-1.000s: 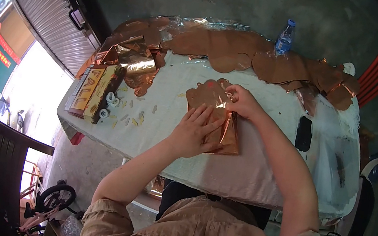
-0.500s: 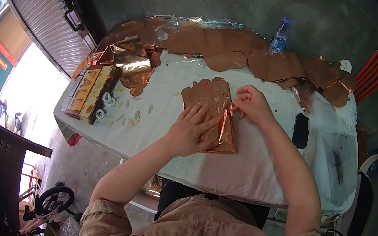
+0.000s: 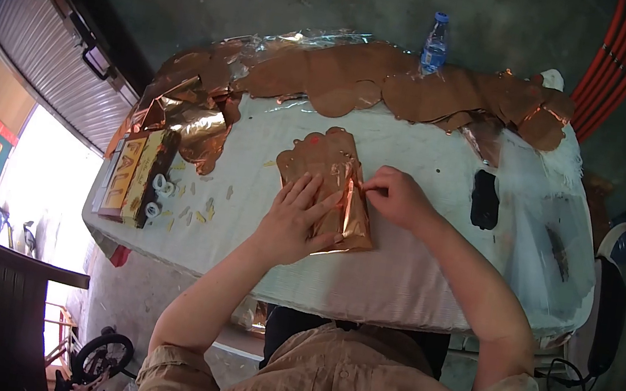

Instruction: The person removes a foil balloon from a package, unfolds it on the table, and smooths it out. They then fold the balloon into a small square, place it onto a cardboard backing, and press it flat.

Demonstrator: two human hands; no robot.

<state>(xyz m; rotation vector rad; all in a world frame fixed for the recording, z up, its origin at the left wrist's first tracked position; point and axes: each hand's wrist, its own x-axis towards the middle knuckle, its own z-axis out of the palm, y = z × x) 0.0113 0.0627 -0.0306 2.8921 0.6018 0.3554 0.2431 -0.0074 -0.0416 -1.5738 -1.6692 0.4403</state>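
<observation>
A flat, folded copper-coloured foil balloon [image 3: 342,169] with a scalloped top edge lies on the white-covered table in front of me. Its lower right part is shiny and creased, and a small red mark shows near the top. My left hand [image 3: 292,221] rests flat on its lower left, fingers spread, pressing it to the cloth. At its right edge, my right hand [image 3: 399,197] is closed in a pinch on the foil; the fingertips are partly hidden.
Brown flat foil pieces [image 3: 291,77] line the table's far edge, beside a water bottle [image 3: 435,47]. On the left stand a "FALL" box [image 3: 140,176], white rolls [image 3: 159,186] and scattered small pieces [image 3: 204,211]. A black object [image 3: 484,200] and clear plastic [image 3: 537,231] lie right.
My right hand has come down slightly and its fingers have closed at the balloon's right edge. My left hand stays flat on the foil. The whole view has shifted a little.
</observation>
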